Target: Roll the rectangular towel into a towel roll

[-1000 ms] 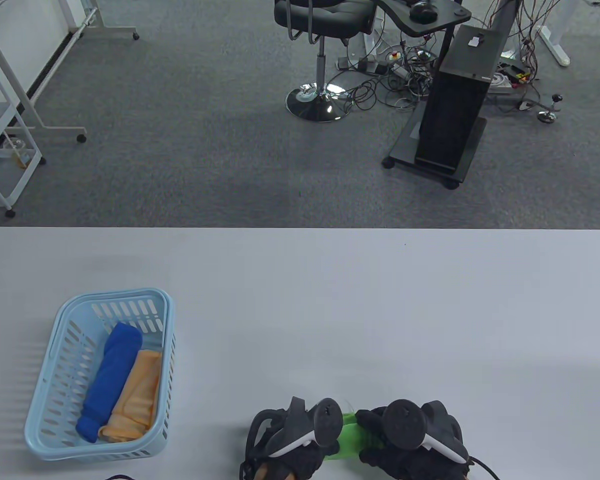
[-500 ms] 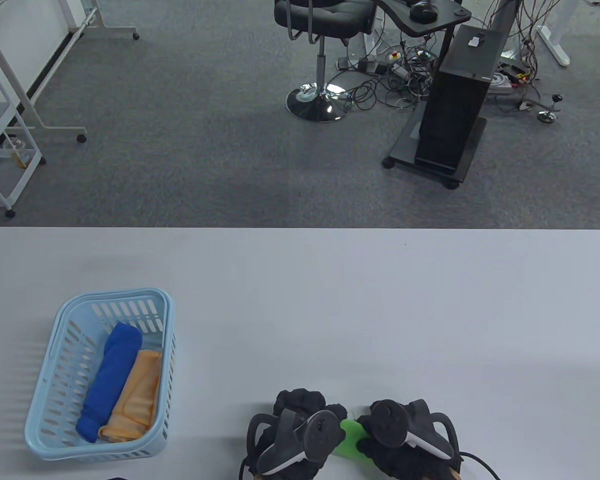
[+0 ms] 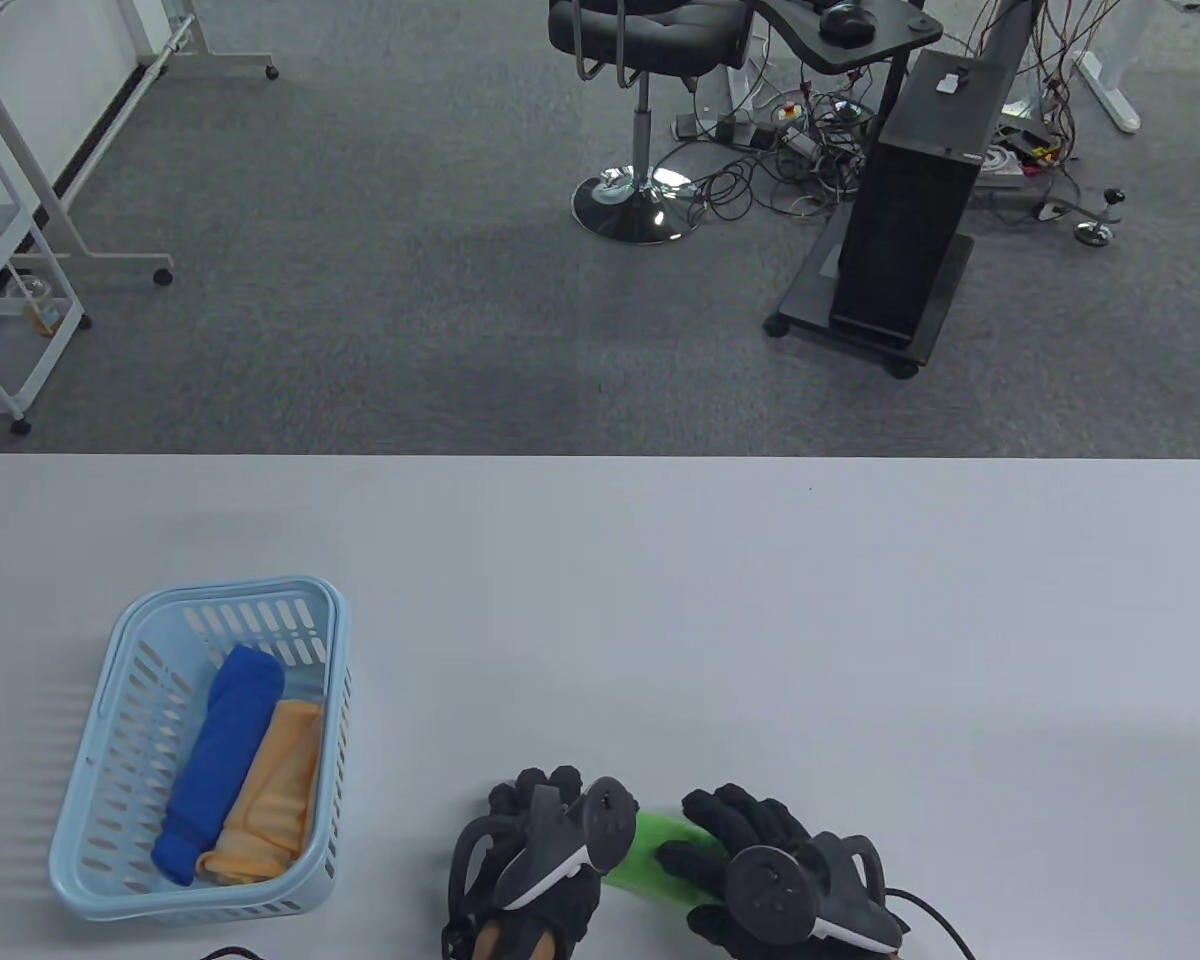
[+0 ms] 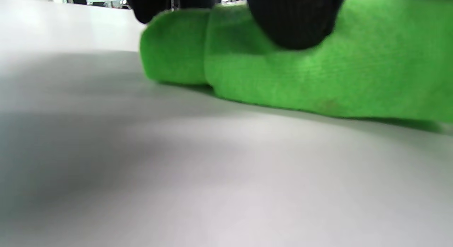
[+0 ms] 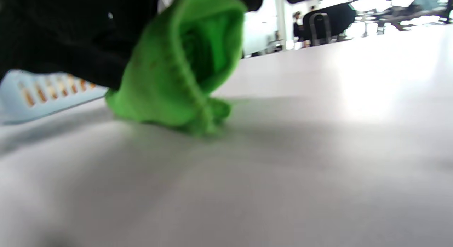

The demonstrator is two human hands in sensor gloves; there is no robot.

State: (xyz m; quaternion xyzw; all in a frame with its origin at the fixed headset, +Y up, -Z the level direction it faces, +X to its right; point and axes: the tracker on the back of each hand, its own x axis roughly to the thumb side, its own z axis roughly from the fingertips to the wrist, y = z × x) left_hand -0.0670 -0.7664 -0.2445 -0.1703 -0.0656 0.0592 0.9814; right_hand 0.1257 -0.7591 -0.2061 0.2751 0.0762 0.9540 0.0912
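Green towel roll (image 3: pixel 660 858) lying left-right, slightly diagonal, both hands' grip pressing it

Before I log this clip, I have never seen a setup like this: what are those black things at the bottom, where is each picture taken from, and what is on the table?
They are a person's two hands in black sensor gloves, each with a tracker strapped on its back. One camera looks down at the table; two more sit on the wrists.

The left hand and right hand both rest on a green towel, already rolled and lying on the white table. The right wrist view shows its spiral end.

To the left, a light blue basket holds a blue roll and an orange roll.
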